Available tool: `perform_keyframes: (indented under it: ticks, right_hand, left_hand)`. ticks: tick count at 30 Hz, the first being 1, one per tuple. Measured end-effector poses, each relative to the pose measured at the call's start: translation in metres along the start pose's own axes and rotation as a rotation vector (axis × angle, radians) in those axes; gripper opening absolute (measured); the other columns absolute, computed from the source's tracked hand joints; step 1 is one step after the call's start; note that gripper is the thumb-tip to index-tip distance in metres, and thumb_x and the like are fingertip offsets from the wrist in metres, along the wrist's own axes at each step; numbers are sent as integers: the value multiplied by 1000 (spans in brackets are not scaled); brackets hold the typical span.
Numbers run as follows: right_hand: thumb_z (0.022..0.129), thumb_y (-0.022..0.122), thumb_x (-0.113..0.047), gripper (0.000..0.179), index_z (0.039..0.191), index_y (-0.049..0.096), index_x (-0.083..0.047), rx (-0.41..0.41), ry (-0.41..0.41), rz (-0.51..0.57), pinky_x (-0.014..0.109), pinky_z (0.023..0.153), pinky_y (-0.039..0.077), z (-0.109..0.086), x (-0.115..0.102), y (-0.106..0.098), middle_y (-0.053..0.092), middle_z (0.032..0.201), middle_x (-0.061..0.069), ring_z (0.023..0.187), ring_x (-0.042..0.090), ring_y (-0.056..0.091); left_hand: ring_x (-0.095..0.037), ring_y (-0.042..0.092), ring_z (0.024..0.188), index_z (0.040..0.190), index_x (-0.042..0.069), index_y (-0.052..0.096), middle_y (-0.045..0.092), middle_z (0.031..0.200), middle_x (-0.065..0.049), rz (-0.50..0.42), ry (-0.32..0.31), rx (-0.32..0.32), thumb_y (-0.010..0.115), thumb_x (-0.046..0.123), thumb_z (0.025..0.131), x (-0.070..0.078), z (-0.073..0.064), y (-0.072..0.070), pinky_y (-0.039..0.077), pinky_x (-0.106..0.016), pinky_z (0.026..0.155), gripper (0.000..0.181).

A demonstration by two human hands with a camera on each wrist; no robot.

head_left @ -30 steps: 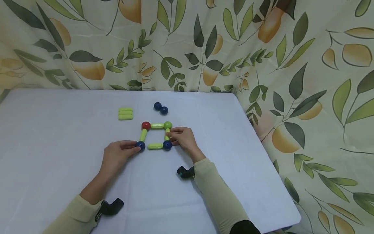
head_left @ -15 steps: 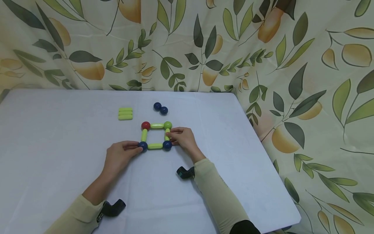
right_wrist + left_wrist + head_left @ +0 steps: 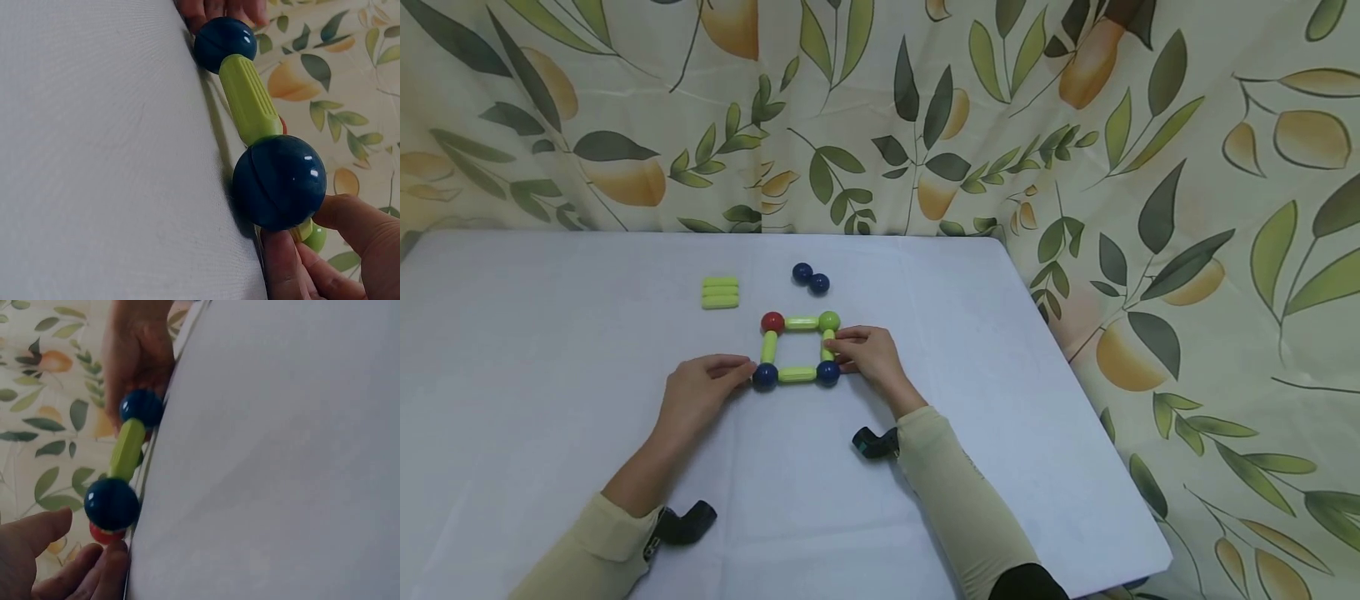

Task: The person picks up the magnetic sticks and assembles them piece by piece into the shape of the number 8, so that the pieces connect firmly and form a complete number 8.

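A square of yellow-green rods and balls lies on the white table. Its corners are a red ball [image 3: 772, 322], a green ball [image 3: 829, 322], a left blue ball [image 3: 765, 377] and a right blue ball [image 3: 827, 372]. The front rod [image 3: 797, 374] bridges the two blue balls. My left hand [image 3: 700, 392] is just left of the left blue ball; in the left wrist view its thumb and fingers are spread apart, the ball beyond them. With thumb and fingers, my right hand [image 3: 872, 358] pinches the right-side rod [image 3: 827, 343], which its fingertips partly hide.
Behind the square, two loose blue balls [image 3: 811, 279] sit together. Several yellow-green rods [image 3: 720, 292] lie side by side at the back left. The white table [image 3: 1000, 467] ends at a leaf-patterned curtain [image 3: 865, 108] at the back and right.
My left hand slid the left blue ball rightward until it met the front rod, closing the square, then let go and drew slightly left. My right hand stayed in place.
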State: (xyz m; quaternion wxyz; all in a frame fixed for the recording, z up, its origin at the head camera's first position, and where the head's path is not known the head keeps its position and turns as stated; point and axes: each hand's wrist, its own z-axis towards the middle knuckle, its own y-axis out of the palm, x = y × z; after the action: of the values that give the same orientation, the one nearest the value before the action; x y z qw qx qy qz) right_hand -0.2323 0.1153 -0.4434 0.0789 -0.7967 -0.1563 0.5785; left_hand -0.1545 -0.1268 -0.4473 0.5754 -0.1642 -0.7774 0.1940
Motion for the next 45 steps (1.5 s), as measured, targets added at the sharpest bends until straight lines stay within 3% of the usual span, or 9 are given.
perform_keyframes:
  ticks: [7,11,17,25,29,33,36,41,45]
  right_hand:
    - [84,79,-20,33,110,70,-2,10,-9,-10,28,66,59,0,-1,-1,75,94,11,72,14,68]
    - [84,79,-20,33,110,70,-2,8,-18,-13,28,66,59,1,-1,1,75,95,11,71,14,69]
    - [84,79,-18,33,111,70,0,10,-25,-5,28,67,59,6,-2,4,74,97,12,70,13,69]
    - [84,78,-18,34,112,70,-1,10,-22,-22,27,68,59,17,-5,6,74,98,12,71,14,69]
    - [84,79,-19,34,112,70,-2,19,-11,-22,27,68,59,18,-6,5,73,99,12,72,14,69]
    - [84,79,-20,35,113,70,-2,23,-9,-13,27,68,59,17,-5,4,73,100,12,72,14,69]
    - [84,79,-20,35,113,70,-2,21,-17,-3,27,68,59,16,-4,4,74,100,12,71,14,69]
    - [84,80,-20,35,112,71,-2,17,-17,13,27,68,59,15,-1,5,74,98,11,71,13,69]
    - [84,80,-21,35,112,71,-2,13,-17,24,28,69,59,16,-1,5,74,99,11,72,14,69]
  left_hand:
    - [-20,72,95,124,6,67,73,109,-14,-55,20,-6,69,36,92,8,25,5,58,-26,78,45]
    - [-18,71,88,120,7,70,75,104,-12,-2,17,27,72,43,88,13,34,12,56,-25,73,49]
    - [-21,69,91,117,6,71,75,102,-13,40,19,89,72,41,88,17,42,15,54,-30,76,46]
    - [-25,70,96,117,4,71,75,101,-14,38,30,119,72,38,89,18,47,16,55,-37,83,44]
    - [-23,70,92,117,5,71,75,100,-13,41,21,112,72,39,89,20,50,15,55,-33,79,44]
    - [-20,69,89,118,7,71,75,100,-12,58,36,83,70,41,90,20,52,5,53,-27,72,44]
    - [-22,69,90,119,7,70,75,101,-12,76,94,127,69,36,93,20,57,-11,55,-29,72,39]
    - [-30,65,103,120,4,68,72,108,-17,147,197,241,69,24,93,14,74,-38,53,-43,86,34]
    - [-33,61,108,121,2,67,69,115,-19,231,220,239,68,21,94,9,87,-50,49,-48,92,34]
